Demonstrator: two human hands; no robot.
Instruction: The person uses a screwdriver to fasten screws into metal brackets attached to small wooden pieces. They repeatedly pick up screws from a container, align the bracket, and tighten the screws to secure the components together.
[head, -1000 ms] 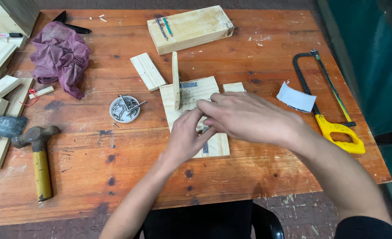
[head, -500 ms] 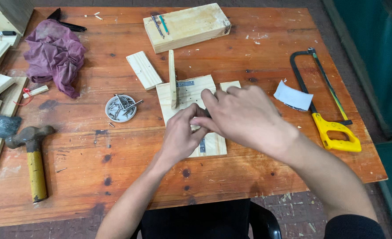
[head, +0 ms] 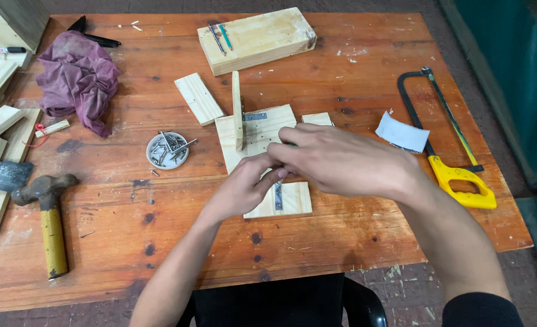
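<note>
The right hand and left hand hide the wooden board's middle.

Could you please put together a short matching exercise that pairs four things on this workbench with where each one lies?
Things:
1. hammer
2. hacksaw
3. purple cloth
4. dish of screws

Places:
A. far left corner of the table
B. right edge, beside a white scrap of paper
C. just left of the pale wooden board under the hands
D. near left edge, yellow handle pointing toward the person

Pairs: 1-D, 2-B, 3-A, 4-C
</note>
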